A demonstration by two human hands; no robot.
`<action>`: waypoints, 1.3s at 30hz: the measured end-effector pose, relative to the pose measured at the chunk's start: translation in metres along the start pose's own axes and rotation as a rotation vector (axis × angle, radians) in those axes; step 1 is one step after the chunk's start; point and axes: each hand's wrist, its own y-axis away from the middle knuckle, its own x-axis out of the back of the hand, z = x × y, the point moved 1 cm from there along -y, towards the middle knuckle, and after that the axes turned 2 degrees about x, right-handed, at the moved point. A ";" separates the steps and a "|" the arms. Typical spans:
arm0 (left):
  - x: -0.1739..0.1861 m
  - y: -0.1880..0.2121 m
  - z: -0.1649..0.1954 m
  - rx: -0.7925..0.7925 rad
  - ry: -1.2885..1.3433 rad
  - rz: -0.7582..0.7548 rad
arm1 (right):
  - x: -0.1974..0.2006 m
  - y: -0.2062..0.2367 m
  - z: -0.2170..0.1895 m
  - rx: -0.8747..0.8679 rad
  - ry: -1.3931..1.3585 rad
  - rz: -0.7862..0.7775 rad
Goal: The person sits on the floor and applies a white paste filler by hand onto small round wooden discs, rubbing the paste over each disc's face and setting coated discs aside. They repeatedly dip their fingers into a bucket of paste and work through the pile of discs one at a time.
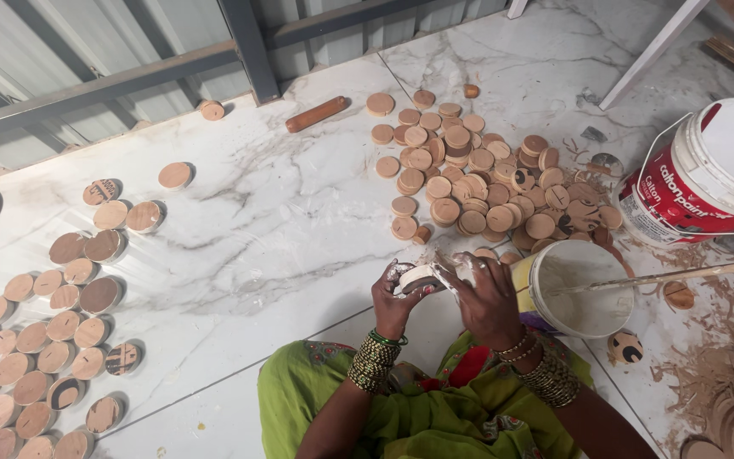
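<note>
- My left hand [394,293] curls closed around 1 white-coated wooden disc [419,277], held above my lap.
- My right hand [486,297] pinches the disc's other edge.
- A small white paint tub [582,289] sits just beside my right hand.

**Discs on both sides of the floor**

A heap of discs [486,178] lies ahead and to the right, with a stick [316,114] behind it. Spread discs [53,340] lie to the left. A tub [584,289] stands just right of the hands, a brush [673,276] across its rim. A bucket [711,174] stands behind the tub.
</note>
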 end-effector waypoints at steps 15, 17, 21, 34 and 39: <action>-0.003 0.002 0.009 -0.039 -0.137 -0.006 | 0.017 0.005 0.017 0.184 0.224 -0.107; -0.002 0.000 0.012 -0.068 -0.173 0.015 | 0.022 0.002 0.022 0.201 0.224 -0.130; -0.003 -0.001 0.013 -0.054 -0.132 0.015 | 0.030 -0.006 0.026 0.186 0.197 -0.117; -0.004 0.000 0.014 -0.058 -0.114 -0.023 | 0.026 -0.015 0.024 0.163 0.069 -0.145; -0.004 0.001 0.011 -0.018 -0.053 -0.032 | 0.013 -0.010 0.021 0.076 0.024 -0.153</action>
